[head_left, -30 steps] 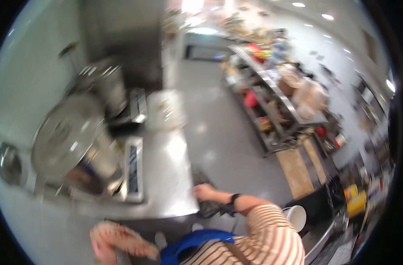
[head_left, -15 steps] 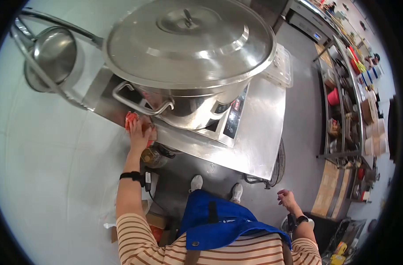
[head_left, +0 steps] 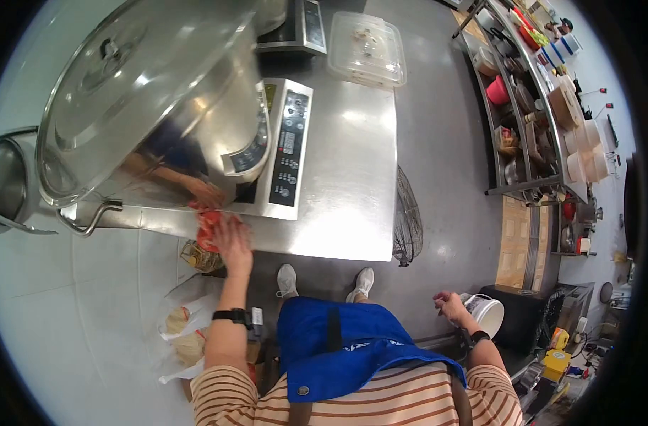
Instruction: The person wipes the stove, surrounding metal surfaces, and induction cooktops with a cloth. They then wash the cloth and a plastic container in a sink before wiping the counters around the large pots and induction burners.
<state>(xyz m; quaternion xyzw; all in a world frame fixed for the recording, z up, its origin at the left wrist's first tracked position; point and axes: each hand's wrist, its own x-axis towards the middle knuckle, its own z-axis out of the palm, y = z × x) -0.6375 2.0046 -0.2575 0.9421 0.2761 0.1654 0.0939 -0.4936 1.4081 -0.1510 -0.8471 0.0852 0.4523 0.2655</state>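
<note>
Sliding along the front edge of the desk (head_left: pixel 338 213), the red cloth (head_left: pixel 207 226) now sits in front of the induction cooker (head_left: pixel 290 145). Half a second ago it was at the corner under the pot handle (head_left: pixel 89 221), so that stretch of the edge now lies behind the wiping stroke. The left hand (head_left: pixel 231 240) rests on the cloth with its fingers laid over it and pressing it to the steel. Motion blur hides whether they curl around it. Just above, the side of the big lidded stockpot (head_left: pixel 146 92) mirrors the hand. An oil bottle (head_left: pixel 196 255) stands below the desk edge, just beside the wrist. The right hand (head_left: pixel 448 305) hangs well apart at the person's side, with its fingers half curled and holding nothing, near a white bucket (head_left: pixel 486 314). A clear lidded container (head_left: pixel 366 48) lies at the far end of the desk.
</note>
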